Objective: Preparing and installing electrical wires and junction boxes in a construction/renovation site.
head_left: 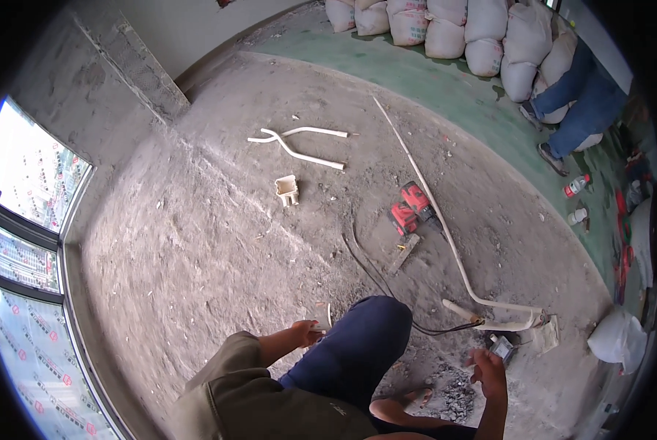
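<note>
Left of my bent knee, my left hand (306, 334) is closed on a cream plastic piece (326, 318). It looks like a thin-walled box, but my hand and knee hide much of it. My right hand (490, 371) is at the lower right, its fingers curled together; what they hold, if anything, cannot be made out. Just beyond those fingers is a small grey box (502, 347) at a dark recess in the floor. White conduit (466, 275) and black cables (437, 332) run to the floor near it.
Red-and-black power tools (412, 209) lie ahead, beside a small flat tool (404, 254). Farther off are a cream junction box (287, 191) and bent white pipes (303, 152). Filled white sacks (446, 33) line the far wall. Another person's legs (581, 106) and a bottle (576, 185) are at right.
</note>
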A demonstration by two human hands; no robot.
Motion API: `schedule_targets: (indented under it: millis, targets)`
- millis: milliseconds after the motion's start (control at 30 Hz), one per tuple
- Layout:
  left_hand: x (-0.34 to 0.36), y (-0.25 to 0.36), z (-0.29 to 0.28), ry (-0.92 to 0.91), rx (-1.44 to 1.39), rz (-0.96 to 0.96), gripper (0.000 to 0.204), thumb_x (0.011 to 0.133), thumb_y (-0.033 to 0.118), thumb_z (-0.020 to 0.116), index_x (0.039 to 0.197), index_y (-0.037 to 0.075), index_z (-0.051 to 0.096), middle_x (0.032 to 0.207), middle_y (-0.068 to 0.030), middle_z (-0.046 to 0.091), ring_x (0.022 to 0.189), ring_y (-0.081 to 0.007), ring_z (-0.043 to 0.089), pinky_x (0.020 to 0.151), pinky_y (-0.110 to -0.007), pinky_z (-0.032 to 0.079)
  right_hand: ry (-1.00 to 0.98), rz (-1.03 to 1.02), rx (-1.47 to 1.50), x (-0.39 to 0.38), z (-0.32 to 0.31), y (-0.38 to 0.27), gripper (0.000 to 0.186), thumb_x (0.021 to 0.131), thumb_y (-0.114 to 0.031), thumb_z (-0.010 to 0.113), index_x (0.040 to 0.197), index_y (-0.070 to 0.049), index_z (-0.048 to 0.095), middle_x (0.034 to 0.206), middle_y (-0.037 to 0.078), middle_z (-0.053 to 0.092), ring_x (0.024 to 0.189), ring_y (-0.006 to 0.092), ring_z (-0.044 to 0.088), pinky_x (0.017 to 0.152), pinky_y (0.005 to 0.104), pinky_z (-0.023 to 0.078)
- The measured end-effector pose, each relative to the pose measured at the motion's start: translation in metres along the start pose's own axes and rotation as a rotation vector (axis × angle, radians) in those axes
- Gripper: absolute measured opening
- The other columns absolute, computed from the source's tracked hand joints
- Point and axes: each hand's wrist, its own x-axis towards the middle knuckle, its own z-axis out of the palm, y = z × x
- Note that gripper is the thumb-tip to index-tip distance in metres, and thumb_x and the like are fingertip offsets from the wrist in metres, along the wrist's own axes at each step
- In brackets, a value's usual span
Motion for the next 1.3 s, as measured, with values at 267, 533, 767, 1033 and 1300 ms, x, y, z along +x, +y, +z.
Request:
schedule_targets:
  millis: [267, 533, 767, 1033, 1300]
  targets:
    - [-0.013, 0.009, 0.0, 0.079, 0.175, -0.034, 0.027, 0.089, 0.032, 0.054, 0.107, 0.012, 0.055, 0.091, -0.0121, 0.063, 0.075, -0.0271, 0.064, 0.059, -0.044, 0.05, -0.021, 0.007, -0.098, -0.001, 0.0, 0.007, 0.036, 0.09, -0.034, 0.056, 0.101, 0.0, 0.059, 0.077, 0.008, 0.065, 0.042, 0.0043, 0.037, 0.041, 0.0231, 0.041]
    - [-0.049, 0.086, 0.056, -0.175, -0.134, -0.114, 0.027, 0.087, 0.032, 0.056, 0.102, 0.01, 0.057, 0.082, -0.0106, 0.064, 0.072, -0.0231, 0.063, 0.058, -0.035, 0.049, -0.025, -0.002, -0.16, 0.0, -0.003, 0.013, 0.031, 0.089, -0.029, 0.056, 0.099, 0.0, 0.06, 0.077, 0.01, 0.066, 0.043, 0.0059, 0.043, 0.041, 0.0237, 0.043]
    - [-0.288, 0.42, 0.166, -0.597, -0.31, 1.204, 0.087, 0.085, 0.054, 0.055, 0.147, 0.019, 0.004, 0.153, -0.0142, 0.007, 0.137, -0.0366, 0.021, 0.097, -0.062, 0.038, -0.06, -0.022, -0.218, 0.001, 0.001, 0.009, 0.031, 0.089, -0.029, 0.056, 0.097, 0.001, 0.061, 0.076, 0.011, 0.066, 0.043, 0.0068, 0.044, 0.041, 0.0237, 0.044]
    - [-0.185, 0.273, 0.2, -0.289, 0.122, 0.692, 0.034, 0.092, 0.023, 0.053, 0.123, 0.011, 0.046, 0.117, -0.0124, 0.056, 0.103, -0.0286, 0.058, 0.085, -0.045, 0.051, -0.027, -0.048, -0.234, -0.002, 0.015, -0.002, 0.023, 0.087, -0.021, 0.057, 0.093, 0.0, 0.062, 0.07, 0.006, 0.061, 0.047, 0.0066, 0.046, 0.042, 0.0234, 0.042]
    - [-0.172, 0.097, 0.291, -0.665, 0.532, 0.575, 0.013, 0.089, 0.012, 0.051, 0.099, 0.009, 0.058, 0.093, -0.0049, 0.062, 0.084, -0.019, 0.062, 0.075, -0.037, 0.051, 0.095, -0.033, 0.057, -0.003, 0.016, -0.004, 0.011, 0.087, -0.011, 0.052, 0.096, -0.005, 0.054, 0.061, -0.005, 0.038, 0.048, 0.0049, 0.035, 0.042, 0.0218, 0.028]
